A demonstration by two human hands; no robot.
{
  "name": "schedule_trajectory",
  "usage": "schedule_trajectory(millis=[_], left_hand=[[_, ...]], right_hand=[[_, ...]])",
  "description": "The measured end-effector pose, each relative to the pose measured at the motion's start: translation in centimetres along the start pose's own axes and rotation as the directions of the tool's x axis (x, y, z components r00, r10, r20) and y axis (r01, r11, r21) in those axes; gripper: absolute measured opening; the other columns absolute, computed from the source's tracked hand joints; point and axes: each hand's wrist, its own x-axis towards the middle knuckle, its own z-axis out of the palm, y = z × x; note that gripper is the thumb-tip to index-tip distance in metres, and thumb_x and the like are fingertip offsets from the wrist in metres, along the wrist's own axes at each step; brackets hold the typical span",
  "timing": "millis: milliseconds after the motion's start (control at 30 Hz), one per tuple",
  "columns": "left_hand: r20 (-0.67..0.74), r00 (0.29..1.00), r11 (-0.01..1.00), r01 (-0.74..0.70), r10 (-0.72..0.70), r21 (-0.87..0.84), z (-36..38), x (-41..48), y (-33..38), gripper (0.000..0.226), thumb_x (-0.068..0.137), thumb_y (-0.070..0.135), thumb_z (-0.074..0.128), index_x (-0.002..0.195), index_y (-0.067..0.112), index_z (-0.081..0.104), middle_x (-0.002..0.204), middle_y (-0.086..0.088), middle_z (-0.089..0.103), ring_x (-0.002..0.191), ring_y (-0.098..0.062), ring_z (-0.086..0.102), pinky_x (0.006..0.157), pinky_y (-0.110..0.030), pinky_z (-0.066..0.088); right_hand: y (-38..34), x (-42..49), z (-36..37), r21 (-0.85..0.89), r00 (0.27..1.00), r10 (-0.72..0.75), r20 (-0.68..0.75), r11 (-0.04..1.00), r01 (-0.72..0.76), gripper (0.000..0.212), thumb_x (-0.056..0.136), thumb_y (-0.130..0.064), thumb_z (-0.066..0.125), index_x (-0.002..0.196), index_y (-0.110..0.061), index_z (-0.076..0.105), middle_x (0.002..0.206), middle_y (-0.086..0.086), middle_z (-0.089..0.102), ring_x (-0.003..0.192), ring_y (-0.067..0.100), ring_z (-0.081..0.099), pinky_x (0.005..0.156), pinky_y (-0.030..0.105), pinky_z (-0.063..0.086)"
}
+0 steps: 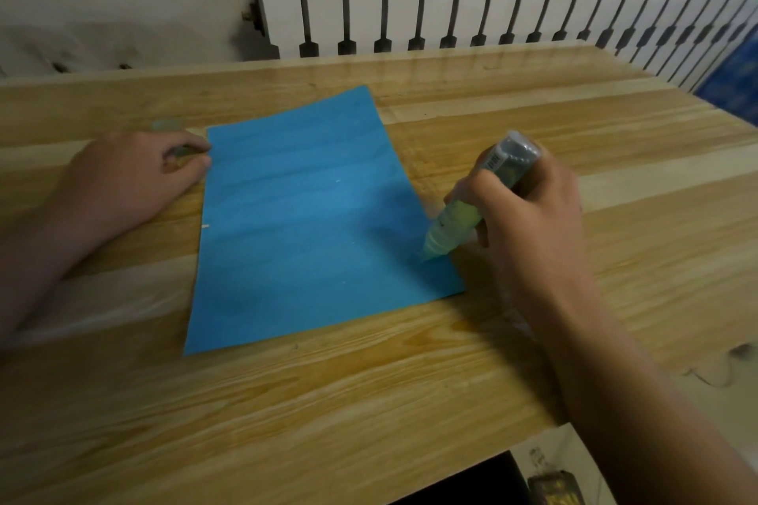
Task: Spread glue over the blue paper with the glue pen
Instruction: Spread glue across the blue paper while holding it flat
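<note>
A blue paper [303, 217] lies flat in the middle of the wooden table [369, 402]. My right hand [529, 209] grips a pale green glue pen [463, 209], tilted, with its tip touching the paper near the right edge, low down. My left hand [135, 176] rests on the table at the paper's upper left corner, fingers curled around a small pale object, perhaps the pen's cap [180, 150], mostly hidden. A few tiny white specks show on the paper's surface.
A white radiator [471, 8] runs along the wall behind the table. A small greenish translucent thing [166, 123] lies just beyond my left hand. The table's near right edge drops off to a dark object [471, 480] below.
</note>
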Motion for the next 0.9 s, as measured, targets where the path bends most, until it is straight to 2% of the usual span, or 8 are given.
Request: schedule_trajectory(millis=[100, 233, 367, 533, 600, 667, 767, 900], left_hand=[[0.003, 1.0, 1.0, -0.001, 0.001, 0.003, 0.1, 0.1, -0.2, 0.041, 0.082, 0.063, 0.043, 0.106, 0.038, 0.065, 0.057, 0.008, 0.055, 0.057, -0.016, 0.054, 0.058, -0.036, 0.048], [0.006, 1.0, 1.0, 0.005, -0.005, -0.009, 0.0, -0.1, -0.1, 0.041, 0.082, 0.062, 0.044, 0.106, 0.037, 0.065, 0.056, 0.007, 0.054, 0.057, -0.017, 0.053, 0.058, -0.035, 0.047], [0.015, 1.0, 1.0, 0.02, -0.019, -0.019, -0.2, -0.2, 0.3, 0.041, 0.08, 0.06, 0.045, 0.106, 0.036, 0.067, 0.059, 0.007, 0.055, 0.061, -0.022, 0.055, 0.061, -0.036, 0.047], [0.017, 1.0, 1.0, 0.014, -0.014, -0.01, -0.1, -0.1, 0.2, 0.036, 0.083, 0.057, 0.049, 0.106, 0.036, 0.066, 0.059, 0.006, 0.056, 0.06, -0.019, 0.054, 0.059, -0.034, 0.046], [0.014, 1.0, 1.0, 0.012, -0.011, -0.012, 0.1, 0.0, 0.1, 0.036, 0.083, 0.058, 0.048, 0.106, 0.037, 0.066, 0.058, 0.008, 0.056, 0.059, -0.018, 0.053, 0.057, -0.033, 0.045], [0.0, 1.0, 1.0, 0.008, -0.008, -0.024, 0.3, 0.0, -0.2, 0.037, 0.081, 0.059, 0.048, 0.104, 0.037, 0.067, 0.058, 0.009, 0.055, 0.058, -0.018, 0.054, 0.058, -0.034, 0.046], [-0.01, 1.0, 0.999, 0.014, -0.014, -0.031, 0.6, 0.1, -0.8, 0.029, 0.085, 0.056, 0.054, 0.104, 0.037, 0.066, 0.056, 0.009, 0.055, 0.057, -0.015, 0.054, 0.057, -0.033, 0.046], [-0.018, 1.0, 1.0, 0.004, -0.004, -0.009, 0.6, 0.1, -1.0, 0.024, 0.087, 0.052, 0.056, 0.104, 0.038, 0.067, 0.053, 0.011, 0.054, 0.054, -0.012, 0.053, 0.053, -0.029, 0.044]], right_hand=[[0.0, 0.0, -0.2, -0.008, 1.0, -0.001, -0.022, 1.0, 0.001, 0.028, 0.074, -0.022, 0.066, 0.083, 0.002, 0.055, 0.077, 0.025, 0.057, 0.064, 0.021, 0.05, 0.058, 0.044, 0.047], [0.0, 0.1, -0.3, -0.008, 0.999, 0.01, -0.047, 1.0, -0.011, 0.026, 0.074, -0.022, 0.066, 0.084, 0.001, 0.057, 0.082, 0.025, 0.06, 0.068, 0.022, 0.054, 0.059, 0.049, 0.052], [0.0, 0.1, -0.3, -0.022, 0.999, -0.013, -0.045, 1.0, 0.012, 0.025, 0.075, -0.022, 0.065, 0.082, 0.001, 0.056, 0.079, 0.025, 0.06, 0.063, 0.018, 0.049, 0.056, 0.036, 0.042], [0.1, 0.1, -0.3, -0.042, 0.997, -0.041, -0.059, 0.998, 0.039, 0.023, 0.076, -0.019, 0.066, 0.081, 0.001, 0.057, 0.072, 0.018, 0.055, 0.063, 0.017, 0.049, 0.055, 0.034, 0.042], [0.0, 0.0, -0.4, -0.064, 0.994, -0.075, -0.073, 0.995, 0.07, 0.023, 0.077, -0.019, 0.066, 0.082, 0.002, 0.056, 0.075, 0.021, 0.055, 0.064, 0.024, 0.05, 0.056, 0.04, 0.044], [-0.1, -0.2, -0.4, -0.091, 0.987, -0.123, -0.105, 0.989, 0.114, 0.024, 0.077, -0.018, 0.065, 0.082, 0.003, 0.056, 0.079, 0.024, 0.057, 0.069, 0.039, 0.054, 0.058, 0.047, 0.048], [-0.4, -0.5, -0.2, -0.107, 0.976, -0.182, -0.117, 0.98, 0.169, 0.022, 0.077, -0.017, 0.064, 0.083, 0.003, 0.056, 0.081, 0.024, 0.059, 0.076, 0.044, 0.056, 0.062, 0.053, 0.049], [-0.8, -0.7, 0.0, -0.092, 0.97, -0.22, -0.101, 0.973, 0.211, 0.021, 0.077, -0.016, 0.063, 0.084, 0.003, 0.057, 0.081, 0.023, 0.062, 0.074, 0.039, 0.058, 0.057, 0.043, 0.047]])
